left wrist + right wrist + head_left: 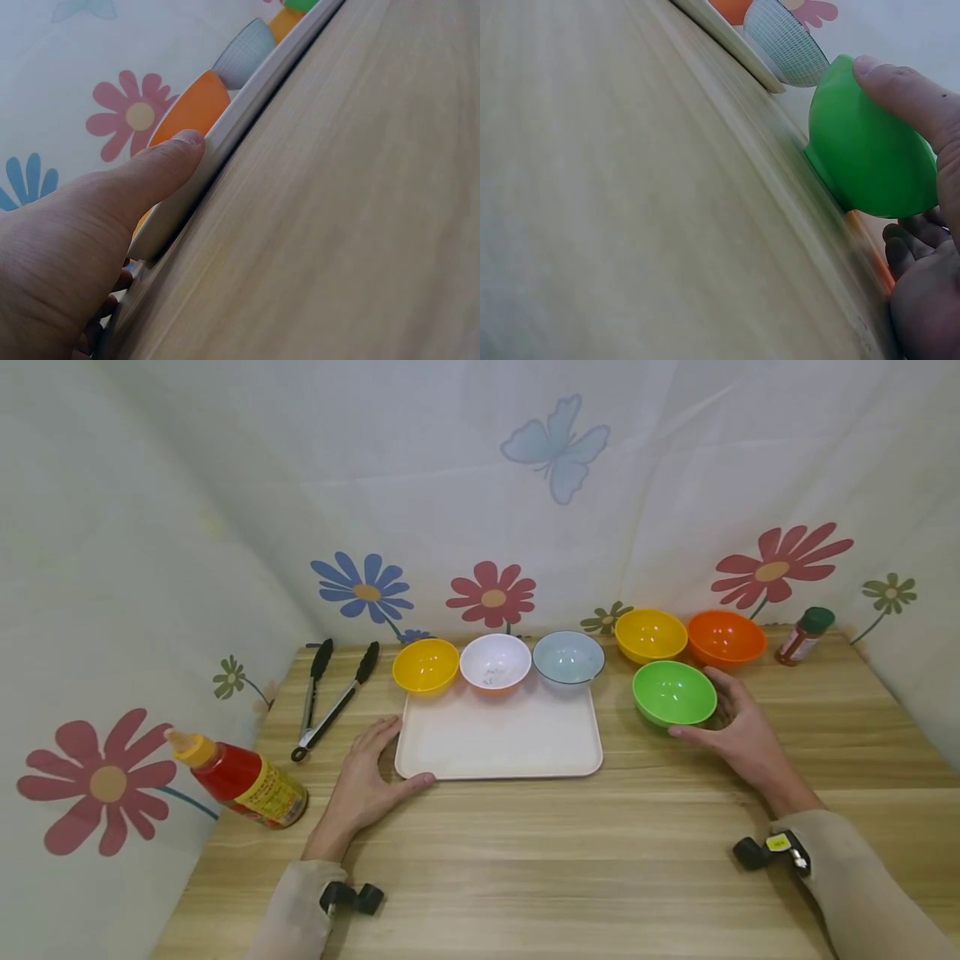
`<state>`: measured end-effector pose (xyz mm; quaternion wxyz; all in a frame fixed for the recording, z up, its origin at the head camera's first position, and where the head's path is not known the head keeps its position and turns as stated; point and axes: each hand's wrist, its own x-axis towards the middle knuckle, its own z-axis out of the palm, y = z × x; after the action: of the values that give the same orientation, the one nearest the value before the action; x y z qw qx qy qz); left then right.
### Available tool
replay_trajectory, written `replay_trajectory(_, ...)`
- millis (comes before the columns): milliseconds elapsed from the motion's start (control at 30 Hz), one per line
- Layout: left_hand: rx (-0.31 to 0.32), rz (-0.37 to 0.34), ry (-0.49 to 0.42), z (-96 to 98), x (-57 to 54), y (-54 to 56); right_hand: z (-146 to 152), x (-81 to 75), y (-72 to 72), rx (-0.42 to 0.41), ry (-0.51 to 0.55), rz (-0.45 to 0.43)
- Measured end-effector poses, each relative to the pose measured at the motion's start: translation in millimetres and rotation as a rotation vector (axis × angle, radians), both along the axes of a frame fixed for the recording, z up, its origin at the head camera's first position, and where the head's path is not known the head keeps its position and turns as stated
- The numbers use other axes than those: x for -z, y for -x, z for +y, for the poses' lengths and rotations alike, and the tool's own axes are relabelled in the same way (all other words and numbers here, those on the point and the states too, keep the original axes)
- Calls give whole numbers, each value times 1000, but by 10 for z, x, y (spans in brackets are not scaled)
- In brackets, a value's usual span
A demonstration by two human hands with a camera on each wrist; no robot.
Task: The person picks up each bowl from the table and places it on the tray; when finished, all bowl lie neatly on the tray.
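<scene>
A green bowl [674, 693] stands to the right of the white tray [498, 752]. My right hand [738, 727] grips it from the right, thumb [900, 86] at its near rim and fingers round the far side. My left hand [367, 777] rests spread at the tray's near left corner. Its thumb [169, 161] lies along the front edge, the fingers along the left side. Across the tray's far edge stand a yellow bowl [426, 667], a bowl white inside and orange outside [495, 662], and a pale blue bowl [568, 658] with a dark rim.
Behind the green bowl are another yellow bowl [651, 635] and an orange bowl [726, 637]. A green-capped spice jar [805, 636] leans in view at far right. Black-tipped tongs [330, 714] lie left of the tray, and a red sauce bottle [243, 781] stands near the left edge.
</scene>
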<state>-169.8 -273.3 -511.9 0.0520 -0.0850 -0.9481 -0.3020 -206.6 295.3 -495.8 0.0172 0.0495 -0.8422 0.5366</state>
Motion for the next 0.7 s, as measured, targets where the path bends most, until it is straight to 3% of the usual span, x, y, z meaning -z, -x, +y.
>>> replay_trajectory(700, -6, -14, 5, 12, -14, -5, 2, 4, 8, 20, -2, 17)
